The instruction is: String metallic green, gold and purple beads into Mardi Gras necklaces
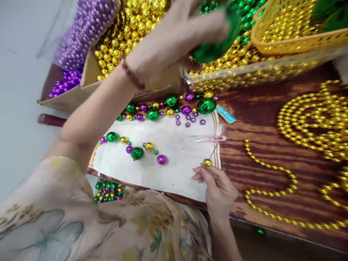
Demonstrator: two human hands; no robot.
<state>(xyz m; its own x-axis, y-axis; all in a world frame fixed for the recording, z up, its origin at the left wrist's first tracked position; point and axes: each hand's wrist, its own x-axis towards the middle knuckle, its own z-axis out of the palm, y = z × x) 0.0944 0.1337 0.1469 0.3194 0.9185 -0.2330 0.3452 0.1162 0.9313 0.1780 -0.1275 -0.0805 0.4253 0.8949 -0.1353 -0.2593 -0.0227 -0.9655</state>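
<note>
right hand at 5 o'clock, thumb and forefinger pinched shut on a small shiny gold bead, right at the cloth's 3 o'clock edge, on a thin needle angled up toward 1

left hand at 12, motion-blurred, fingers loosely curled over a glossy green blob; can't tell if it really grips it

flat white cloth between the hands carries a strung run of round metallic balls, green/gold/purple, mixed sizes; second run along its far edge

cardboard box at 10 heaped with purple and gold strands; yellow lattice plastic basket at 1

dark grained wood table; thin gold strand snakes at 4, bare wood inside its loops, bare cloth beside the right hand
</note>
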